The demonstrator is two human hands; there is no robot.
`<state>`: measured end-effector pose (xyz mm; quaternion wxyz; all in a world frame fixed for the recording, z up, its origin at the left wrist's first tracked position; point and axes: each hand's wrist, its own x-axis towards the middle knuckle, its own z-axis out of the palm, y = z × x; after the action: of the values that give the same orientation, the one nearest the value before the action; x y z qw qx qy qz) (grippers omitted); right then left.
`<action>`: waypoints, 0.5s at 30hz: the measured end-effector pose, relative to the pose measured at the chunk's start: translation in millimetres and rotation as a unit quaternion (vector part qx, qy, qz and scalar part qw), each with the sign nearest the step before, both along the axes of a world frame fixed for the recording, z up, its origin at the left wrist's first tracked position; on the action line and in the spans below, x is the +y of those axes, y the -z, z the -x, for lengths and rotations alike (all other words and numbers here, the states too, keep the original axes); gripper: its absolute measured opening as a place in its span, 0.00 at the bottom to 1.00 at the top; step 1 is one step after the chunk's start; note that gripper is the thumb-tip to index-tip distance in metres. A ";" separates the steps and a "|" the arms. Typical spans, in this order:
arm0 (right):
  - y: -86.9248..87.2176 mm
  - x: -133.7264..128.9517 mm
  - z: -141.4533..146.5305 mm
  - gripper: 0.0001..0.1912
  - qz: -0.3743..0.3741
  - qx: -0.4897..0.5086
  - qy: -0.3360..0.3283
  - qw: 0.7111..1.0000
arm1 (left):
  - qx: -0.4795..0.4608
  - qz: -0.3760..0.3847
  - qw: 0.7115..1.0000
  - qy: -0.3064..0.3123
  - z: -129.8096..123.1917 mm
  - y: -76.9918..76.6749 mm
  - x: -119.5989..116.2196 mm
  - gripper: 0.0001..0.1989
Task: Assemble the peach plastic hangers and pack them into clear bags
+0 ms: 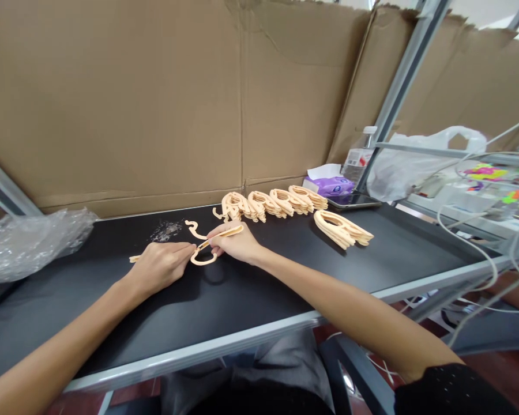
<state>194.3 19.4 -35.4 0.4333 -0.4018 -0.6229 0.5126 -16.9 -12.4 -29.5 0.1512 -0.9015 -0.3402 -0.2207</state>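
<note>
Over the black table, my left hand (166, 265) is closed on a cream plastic folding hanger (204, 262), one arm sticking out to the left past my wrist. My right hand (237, 245) grips the same hanger's other arm, which slants up to the right. The curved hook part hangs between both hands, close to the tabletop. Just beyond my fingers lies a loose cream hook (193, 229). Stacks of folded cream hangers (259, 204) stand in a row behind my right hand. One more stack (341, 229) lies apart to the right.
Tiny clear scraps (166, 230) lie beyond my left hand. Crumpled clear plastic (38, 242) covers the left end. A purple tissue pack (331, 184), a water bottle (358, 158) and a phone (354, 200) sit at the back right. Cardboard (155, 104) walls the rear; white cables (471, 245) hang at right.
</note>
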 end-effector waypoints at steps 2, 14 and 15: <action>2.1 1.0 -0.7 0.09 -0.014 -0.014 -0.004 1.000 | 0.024 -0.004 1.000 0.007 0.3 -0.5 0.1 0.15; 1.6 -5.5 -4.4 0.11 -0.199 -0.143 -0.029 0.969 | 0.053 -0.019 0.998 0.028 -1.8 2.3 3.4 0.16; 1.3 -5.4 -4.2 0.11 -0.200 -0.141 -0.026 0.969 | 0.052 -0.019 0.998 0.022 -2.0 2.4 3.3 0.16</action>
<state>198.5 14.0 -36.7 0.3990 -0.3591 -0.7778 0.3270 -14.9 -9.0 -31.9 0.1808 -0.9162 -0.3073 -0.1830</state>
